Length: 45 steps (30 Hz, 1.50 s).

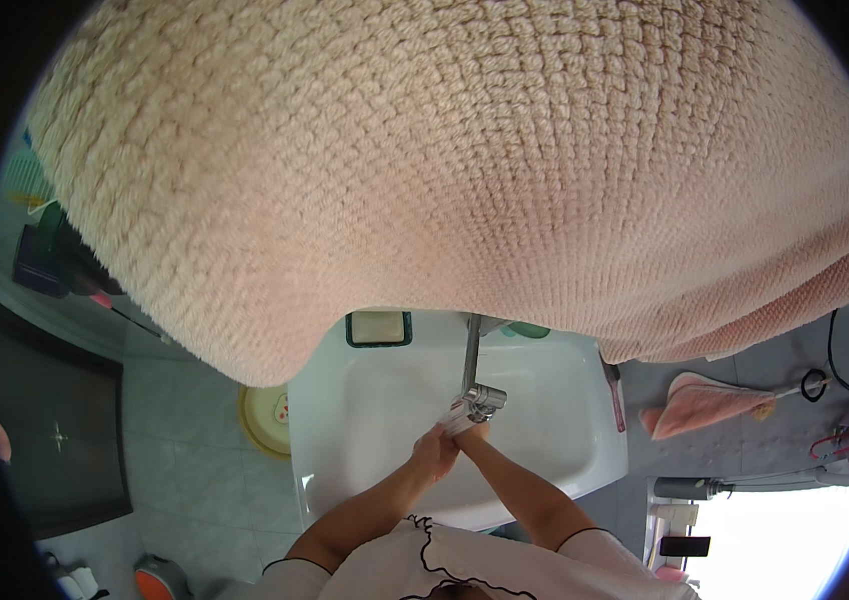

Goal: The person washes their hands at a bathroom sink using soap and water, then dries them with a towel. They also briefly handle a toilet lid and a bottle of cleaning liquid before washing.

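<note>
Both arms reach over a white washbasin [387,405], and the hands meet beneath the head of a chrome faucet [473,360]. On the left of the pair, my left hand [435,452] touches a small whitish item with reddish stripes [457,418], which might be cloth or a packet. My right hand [474,435] is close against it, partly behind the item and the faucet head. How each hand's fingers grip is too small and hidden to tell. Whether water runs cannot be told.
A large fluffy pink-beige towel [469,172] hangs across the upper view. A soap dish [378,328] sits on the basin's back rim. A pinkish handled item [615,397] lies on the right rim. Left of the basin is a yellow basin [263,420]; a pink cloth [702,405] hangs at right.
</note>
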### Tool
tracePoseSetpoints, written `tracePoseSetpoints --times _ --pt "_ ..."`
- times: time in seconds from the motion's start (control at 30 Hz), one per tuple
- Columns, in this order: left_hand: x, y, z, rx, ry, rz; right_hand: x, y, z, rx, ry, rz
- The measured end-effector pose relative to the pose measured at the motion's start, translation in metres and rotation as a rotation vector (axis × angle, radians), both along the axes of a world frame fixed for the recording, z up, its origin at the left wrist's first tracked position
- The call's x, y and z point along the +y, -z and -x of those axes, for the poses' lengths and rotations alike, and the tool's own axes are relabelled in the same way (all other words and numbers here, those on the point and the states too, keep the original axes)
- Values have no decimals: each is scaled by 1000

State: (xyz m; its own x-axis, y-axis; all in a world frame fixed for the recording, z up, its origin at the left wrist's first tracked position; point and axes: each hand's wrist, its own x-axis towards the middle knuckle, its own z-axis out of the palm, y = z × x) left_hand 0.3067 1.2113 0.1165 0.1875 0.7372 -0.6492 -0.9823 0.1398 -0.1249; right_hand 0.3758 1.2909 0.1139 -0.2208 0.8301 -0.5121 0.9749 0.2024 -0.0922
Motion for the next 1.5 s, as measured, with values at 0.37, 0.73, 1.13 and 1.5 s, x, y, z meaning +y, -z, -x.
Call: tracePoseSetpoints --times 0.37,0.73,1.13,1.5 --pt "3 -8 22 696 273 12 17 87 -101 1084 733 161" --pt "-41 0 46 1803 337 -10 -63 57 6 1420 1228 907" --pt "-68 -28 93 1930 502 -146 -63 19 71 996 1116 621" --pt "-64 -21 121 2089 408 24 -71 -34 76 852 525 590"
